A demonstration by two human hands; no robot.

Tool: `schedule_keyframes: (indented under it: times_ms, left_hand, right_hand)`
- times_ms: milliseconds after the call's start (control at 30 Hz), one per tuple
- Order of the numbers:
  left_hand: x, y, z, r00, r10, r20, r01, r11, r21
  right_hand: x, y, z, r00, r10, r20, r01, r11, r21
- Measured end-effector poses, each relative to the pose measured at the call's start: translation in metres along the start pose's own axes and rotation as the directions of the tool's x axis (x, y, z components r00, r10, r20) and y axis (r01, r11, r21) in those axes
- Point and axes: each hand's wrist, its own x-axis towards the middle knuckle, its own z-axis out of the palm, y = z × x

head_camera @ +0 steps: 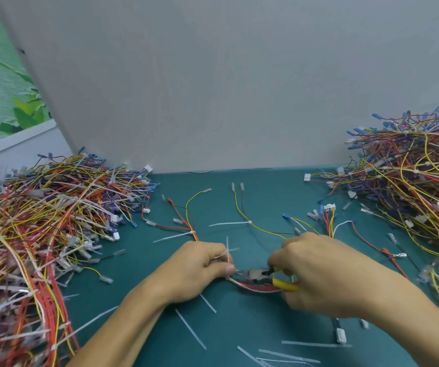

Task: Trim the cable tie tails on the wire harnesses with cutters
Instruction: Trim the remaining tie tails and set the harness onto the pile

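My left hand (200,268) pinches a wire harness (255,287) of red and white wires at a cable tie, whose white tail (227,249) sticks up between the fingers. My right hand (319,271) grips yellow-handled cutters (266,276). Their jaws point left and sit right at my left fingertips, by the base of the tail. The same harness spreads away across the green table (239,202), with two more untrimmed white ties (229,223) on its branches.
A big heap of harnesses with long white tie tails (41,234) fills the left side. Another heap of harnesses (411,186) lies at the right. Cut tie tails (190,329) are scattered near the front edge. A grey wall panel stands behind the table.
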Motion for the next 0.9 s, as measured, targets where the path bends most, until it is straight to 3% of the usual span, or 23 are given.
schedule_keyframes:
  times_ms: [100,300,900]
  left_hand:
    - [-0.001,0.000,-0.003,1.000,0.016,-0.002,-0.017,0.997,-0.076]
    - [0.000,0.001,-0.003,1.000,0.000,-0.018,0.000,1.000,-0.027]
    - [-0.001,0.003,-0.005,0.999,-0.010,-0.049,0.005,0.996,-0.092]
  right_hand:
    - [0.001,-0.004,0.007,0.998,-0.020,-0.054,0.019,1.000,-0.016]
    - [0.004,-0.012,0.018,0.998,-0.016,-0.053,0.012,0.997,-0.077]
    - [0.011,-0.017,0.023,0.998,-0.001,-0.062,-0.004,0.997,-0.082]
